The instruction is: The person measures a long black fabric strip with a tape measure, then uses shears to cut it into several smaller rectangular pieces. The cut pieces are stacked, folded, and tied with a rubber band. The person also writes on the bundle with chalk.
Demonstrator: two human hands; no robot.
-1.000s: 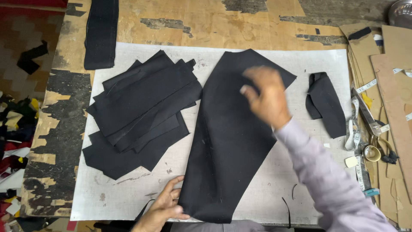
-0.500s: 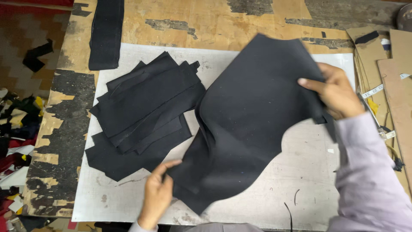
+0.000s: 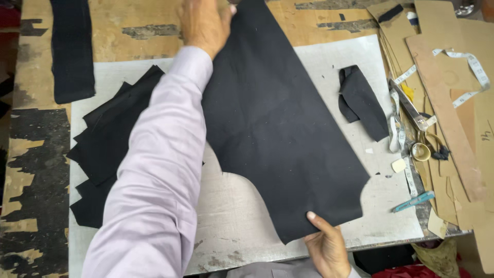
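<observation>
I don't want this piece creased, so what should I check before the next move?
1. Right hand pinching the near corner of the black panel: ok.
2. Left hand grip on the far end: cannot tell.
3. Panel free of folds: ok.
4. Panel clear of the stack of cut pieces: cannot tell, the sleeve hides the gap.
5. Small black scrap apart from the panel: ok.
6. Scissors off the panel: ok.
</observation>
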